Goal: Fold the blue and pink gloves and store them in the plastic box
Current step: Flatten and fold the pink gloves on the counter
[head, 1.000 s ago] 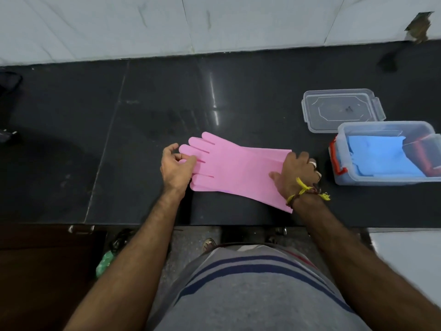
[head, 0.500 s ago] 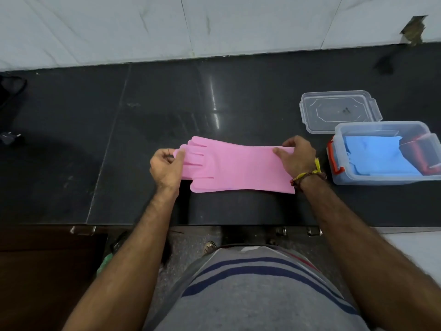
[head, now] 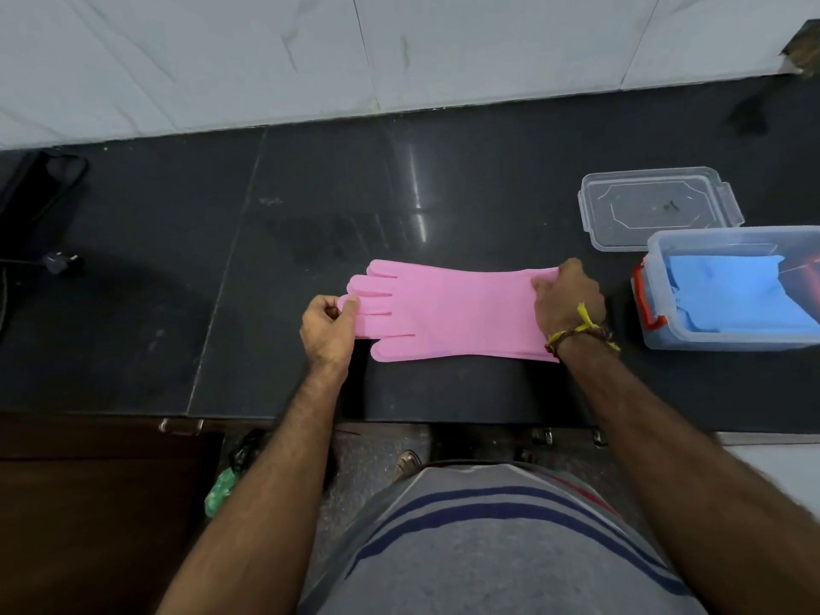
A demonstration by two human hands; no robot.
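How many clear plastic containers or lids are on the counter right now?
2: the lid lies flat at the far right, and the plastic box sits just nearer, open, with blue gloves inside; its right end is cut off.

The glove (head: 448, 310) is lying flat across the table (head: 310, 206), its finger end pointing left and its cuff right. The left hand (head: 330, 328) is gripping the finger end, the right hand (head: 568, 299) the cuff. Right of the cuff the box (head: 727, 337) is sitting, holding other gloves (head: 732, 299). The lid (head: 656, 206) is lying just behind the box.
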